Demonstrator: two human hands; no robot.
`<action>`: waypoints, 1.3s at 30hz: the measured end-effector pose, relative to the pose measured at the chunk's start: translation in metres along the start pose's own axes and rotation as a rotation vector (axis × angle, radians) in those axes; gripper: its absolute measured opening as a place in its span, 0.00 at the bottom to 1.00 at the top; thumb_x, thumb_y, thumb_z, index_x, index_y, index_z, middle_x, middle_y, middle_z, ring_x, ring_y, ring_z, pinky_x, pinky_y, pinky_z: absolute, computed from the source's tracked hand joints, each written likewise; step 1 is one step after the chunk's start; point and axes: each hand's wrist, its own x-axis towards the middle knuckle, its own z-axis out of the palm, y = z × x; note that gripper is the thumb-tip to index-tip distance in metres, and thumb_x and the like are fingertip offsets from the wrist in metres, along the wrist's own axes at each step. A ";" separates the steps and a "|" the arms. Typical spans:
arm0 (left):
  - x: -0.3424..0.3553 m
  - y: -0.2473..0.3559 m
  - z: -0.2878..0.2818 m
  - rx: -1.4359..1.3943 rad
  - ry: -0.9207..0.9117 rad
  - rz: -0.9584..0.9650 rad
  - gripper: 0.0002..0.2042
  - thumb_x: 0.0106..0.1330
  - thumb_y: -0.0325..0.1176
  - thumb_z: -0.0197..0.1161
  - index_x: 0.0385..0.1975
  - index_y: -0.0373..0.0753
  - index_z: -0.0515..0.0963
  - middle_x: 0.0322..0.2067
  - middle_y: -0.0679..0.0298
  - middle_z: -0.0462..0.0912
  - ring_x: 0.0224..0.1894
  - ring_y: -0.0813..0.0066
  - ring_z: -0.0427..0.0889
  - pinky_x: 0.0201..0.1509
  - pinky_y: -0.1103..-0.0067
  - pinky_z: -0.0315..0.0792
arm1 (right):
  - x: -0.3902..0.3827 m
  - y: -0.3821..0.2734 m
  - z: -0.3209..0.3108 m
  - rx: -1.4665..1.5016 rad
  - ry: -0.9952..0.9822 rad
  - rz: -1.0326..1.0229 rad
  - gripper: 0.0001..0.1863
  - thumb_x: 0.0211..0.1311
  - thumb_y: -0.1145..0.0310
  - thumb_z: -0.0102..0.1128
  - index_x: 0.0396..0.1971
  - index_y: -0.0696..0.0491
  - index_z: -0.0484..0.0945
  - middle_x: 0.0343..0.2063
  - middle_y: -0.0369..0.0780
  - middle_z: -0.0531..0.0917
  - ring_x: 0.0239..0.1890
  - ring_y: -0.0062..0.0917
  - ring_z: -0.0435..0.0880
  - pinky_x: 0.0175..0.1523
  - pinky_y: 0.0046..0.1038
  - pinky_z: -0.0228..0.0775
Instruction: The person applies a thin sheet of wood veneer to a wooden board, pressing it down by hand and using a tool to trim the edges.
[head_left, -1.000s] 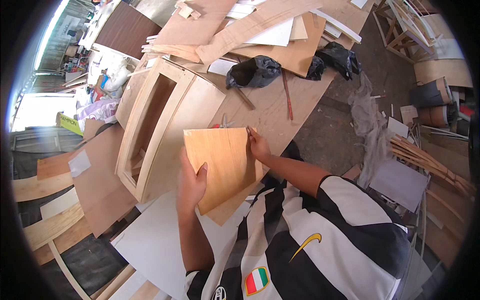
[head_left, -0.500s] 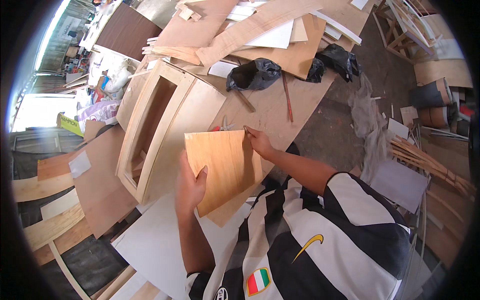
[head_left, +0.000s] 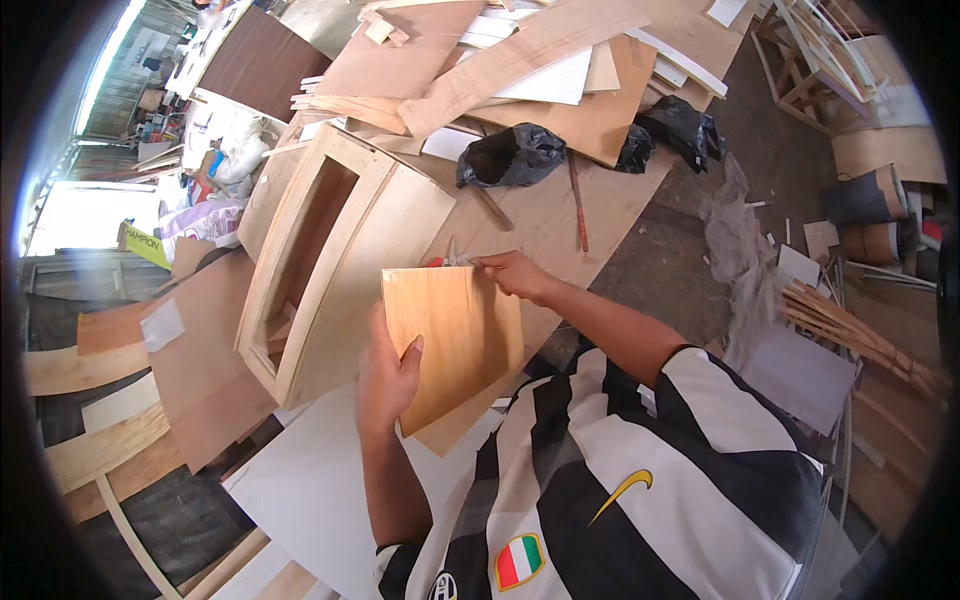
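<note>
A flat, light-brown wooden panel (head_left: 450,345) is tilted up in front of me. My left hand (head_left: 390,375) grips its left edge, thumb on the near face and fingers behind. At the top edge, my right hand (head_left: 515,275) is closed in a pinch; whether it holds the edge itself or something small there I cannot make out. Just beyond that edge lies a red-handled cutting tool (head_left: 450,256), partly hidden by the panel. To the left of the panel stands a pale wooden frame box (head_left: 385,225) with a long opening.
Black plastic bags (head_left: 510,155) and a reddish rod (head_left: 578,200) lie on the plywood worktop (head_left: 545,225). Wooden offcuts (head_left: 530,60) pile up at its far end. A bundle of thin wood strips (head_left: 865,335) is on the right; curved boards (head_left: 110,455) lie at the left.
My right hand has slid left along the panel's top edge, its fingers now nearer the cutting tool. The panel has shifted slightly right, with my left hand still on it.
</note>
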 end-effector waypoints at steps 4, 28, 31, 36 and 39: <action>0.000 0.005 0.001 0.014 0.005 -0.008 0.33 0.67 0.24 0.60 0.71 0.35 0.55 0.58 0.44 0.77 0.62 0.52 0.77 0.65 0.66 0.69 | -0.008 -0.017 -0.008 0.052 -0.099 -0.083 0.20 0.72 0.68 0.52 0.60 0.47 0.81 0.33 0.37 0.85 0.23 0.19 0.74 0.27 0.25 0.68; 0.012 0.025 0.011 0.273 -0.035 0.155 0.34 0.67 0.30 0.60 0.72 0.45 0.54 0.42 0.41 0.84 0.43 0.35 0.82 0.44 0.51 0.74 | -0.077 -0.094 0.026 -0.030 0.076 -0.636 0.24 0.80 0.63 0.49 0.72 0.45 0.67 0.54 0.34 0.82 0.35 0.12 0.75 0.38 0.20 0.74; 0.010 0.031 0.016 0.302 -0.040 0.161 0.35 0.66 0.30 0.60 0.72 0.45 0.53 0.41 0.41 0.84 0.43 0.35 0.82 0.44 0.51 0.74 | -0.074 -0.084 0.038 -0.013 0.210 -0.762 0.25 0.79 0.68 0.48 0.74 0.46 0.63 0.62 0.37 0.78 0.41 0.14 0.77 0.45 0.20 0.74; 0.005 0.020 0.016 0.336 -0.001 0.216 0.35 0.66 0.30 0.59 0.73 0.45 0.52 0.41 0.41 0.83 0.42 0.36 0.82 0.44 0.51 0.74 | -0.089 -0.091 0.059 0.078 0.231 -0.611 0.26 0.79 0.71 0.47 0.74 0.51 0.62 0.67 0.38 0.74 0.60 0.20 0.76 0.62 0.20 0.66; 0.006 0.030 0.022 0.309 -0.034 0.184 0.36 0.66 0.30 0.59 0.73 0.47 0.52 0.42 0.40 0.83 0.43 0.36 0.82 0.45 0.51 0.74 | -0.076 -0.072 0.059 0.141 0.273 -0.651 0.25 0.80 0.71 0.47 0.74 0.52 0.62 0.65 0.36 0.75 0.57 0.18 0.76 0.60 0.19 0.67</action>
